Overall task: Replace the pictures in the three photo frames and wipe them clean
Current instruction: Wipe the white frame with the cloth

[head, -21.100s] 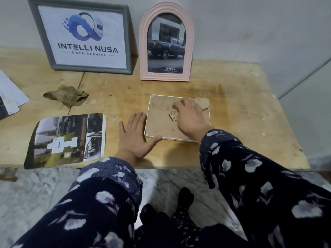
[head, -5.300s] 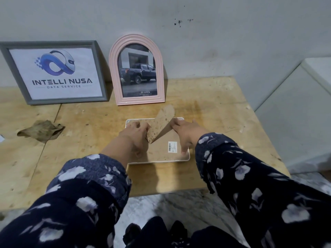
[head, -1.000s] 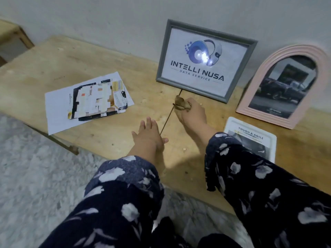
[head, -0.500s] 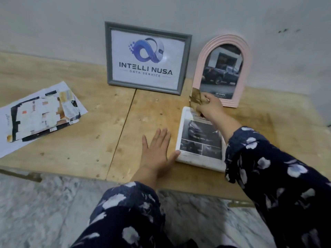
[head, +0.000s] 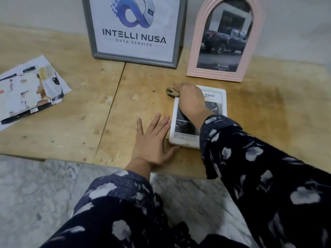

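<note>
- White frame (head: 221,97) lies flat, face up, on the wooden table (head: 89,108), close to the table's near edge; taken as landmark. Print inside reads "AGILE" at its far end; the rest is dark and partly hidden by the arm.
- Right hand (head: 190,100) rests on the far-left part of the white frame, palm down, fingers curled over a crumpled brown cloth (head: 171,92). The cloth sticks out past the frame's far-left corner onto the table.
- Left hand (head: 154,138) lies flat on the table just left of the white frame, fingers straight and spread, holding nothing. Its thumb touches the frame's near-left corner; fingertips lie along the left edge.
- Pink arched frame (head: 195,56) stands upright directly behind the white frame, leaning against the wall, with a dark pickup-truck photo and "TOYOTA" at the bottom.
- Grey frame (head: 89,33) stands behind and left of the white frame, beside the pink one, reading "INTELLI NUSA DATA SERVICE".
- Pile of loose prints (head: 28,92) lies well to the left of the white frame, at the picture's left edge.
- Both sleeves are dark with pale floral print.
</note>
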A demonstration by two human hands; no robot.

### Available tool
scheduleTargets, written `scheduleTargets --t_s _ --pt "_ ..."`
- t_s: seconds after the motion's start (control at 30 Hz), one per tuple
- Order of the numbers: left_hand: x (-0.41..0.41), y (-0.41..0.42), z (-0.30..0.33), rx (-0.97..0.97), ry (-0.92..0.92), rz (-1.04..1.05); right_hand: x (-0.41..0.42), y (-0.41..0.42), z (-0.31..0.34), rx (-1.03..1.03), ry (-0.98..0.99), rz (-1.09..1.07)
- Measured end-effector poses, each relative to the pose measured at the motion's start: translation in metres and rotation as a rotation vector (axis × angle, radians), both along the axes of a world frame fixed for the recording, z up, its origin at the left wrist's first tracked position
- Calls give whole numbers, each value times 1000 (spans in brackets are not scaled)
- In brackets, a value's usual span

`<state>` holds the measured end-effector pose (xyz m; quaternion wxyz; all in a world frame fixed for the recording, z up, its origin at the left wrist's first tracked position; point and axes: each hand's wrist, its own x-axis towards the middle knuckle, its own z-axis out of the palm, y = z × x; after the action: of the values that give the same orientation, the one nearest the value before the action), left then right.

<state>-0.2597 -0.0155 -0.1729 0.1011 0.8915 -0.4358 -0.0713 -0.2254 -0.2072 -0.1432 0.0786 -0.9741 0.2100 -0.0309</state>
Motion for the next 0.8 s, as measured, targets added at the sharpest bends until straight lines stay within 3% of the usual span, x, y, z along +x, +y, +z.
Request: scheduleTargets --t_s 0.5,0.8 --pt "-4 2 -3 4 -66 82 -103 61 24 26 202 141" --pt "-5 5 -3 -12 -65 77 -124 71 29 6 288 245"
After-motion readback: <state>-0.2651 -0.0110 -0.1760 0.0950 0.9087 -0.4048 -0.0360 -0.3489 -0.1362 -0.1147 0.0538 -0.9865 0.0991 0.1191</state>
